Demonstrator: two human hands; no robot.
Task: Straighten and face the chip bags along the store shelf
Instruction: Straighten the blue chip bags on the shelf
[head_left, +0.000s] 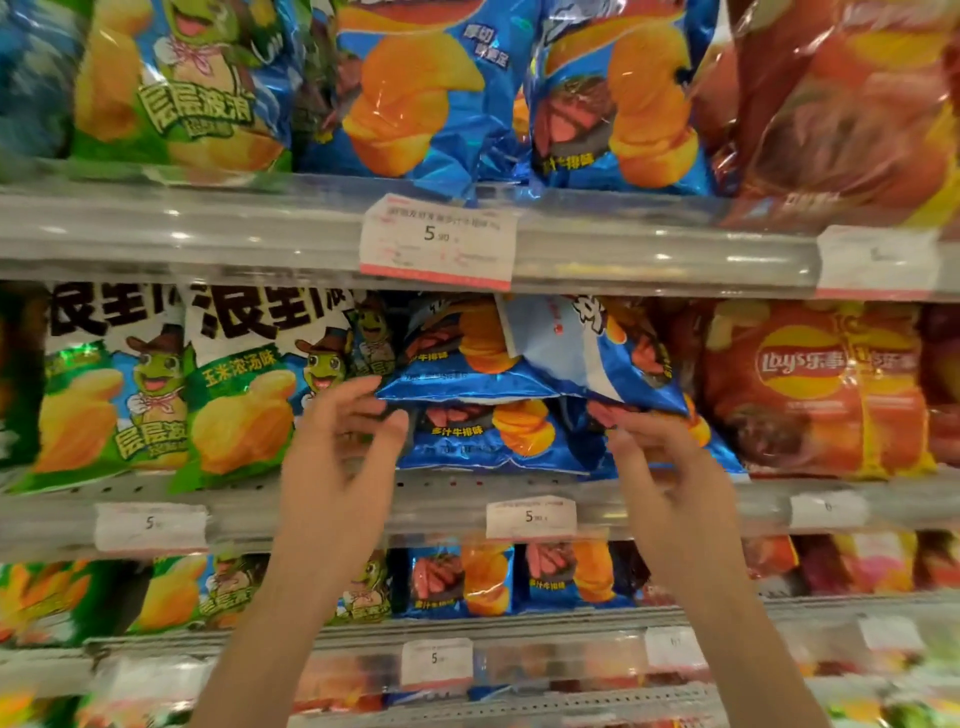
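Note:
On the middle shelf several blue chip bags lie in a loose pile. The top blue bag sits tilted over a lower blue bag. Another blue bag leans crooked to the right with its pale back showing. My left hand pinches the left bottom corner of the top blue bag between thumb and fingers. My right hand reaches under the crooked bag, its fingertips touching the bag's lower edge; a firm grip there is not visible.
Green chip bags stand left of the pile and orange Lay's bags stand right of it. More blue, green and red bags fill the shelf above and the shelf below. Price tags hang on the shelf rails.

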